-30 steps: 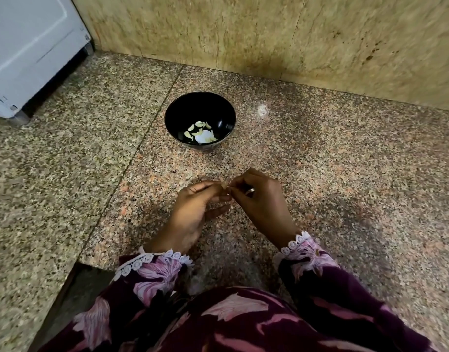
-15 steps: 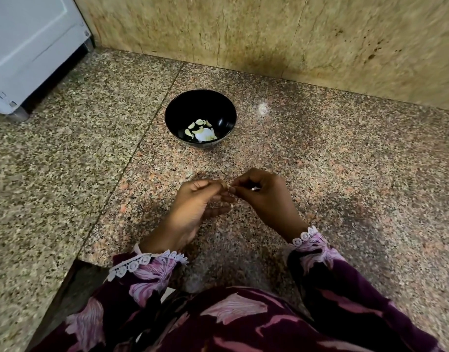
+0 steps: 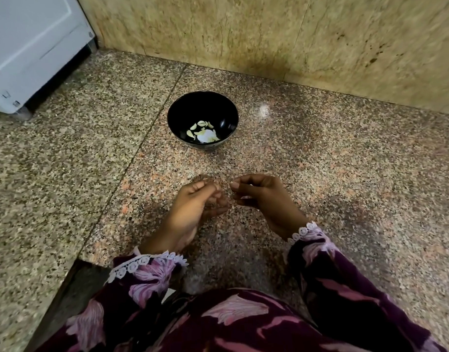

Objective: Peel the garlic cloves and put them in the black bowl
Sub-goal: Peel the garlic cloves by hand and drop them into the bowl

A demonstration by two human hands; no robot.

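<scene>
Speckled granite forms the table (image 3: 320,174), with a seam running down from the upper middle of the frame toward the lower left. Above centre stands the black bowl (image 3: 177,110), and in its bottom lie several pale peeled garlic cloves (image 3: 202,130) beside a bright white glare or scrap. Below the bowl, near the middle of the frame, both hands hover just apart from each other. The left hand (image 3: 193,207) has its fingers curled inward with the thumb against the fingertips; blur there hides whether it pinches a clove or a bit of skin, so I cannot tell. The right hand (image 3: 264,199) is also curled, thumb meeting forefinger as if pinching, and whatever lies between them is too small to make out. Dark floral sleeves (image 3: 152,273) with white lace cuffs fill the bottom of the frame. A white appliance (image 3: 27,47) occupies the upper left, and a tan stone wall (image 3: 269,34) spans the top.
</scene>
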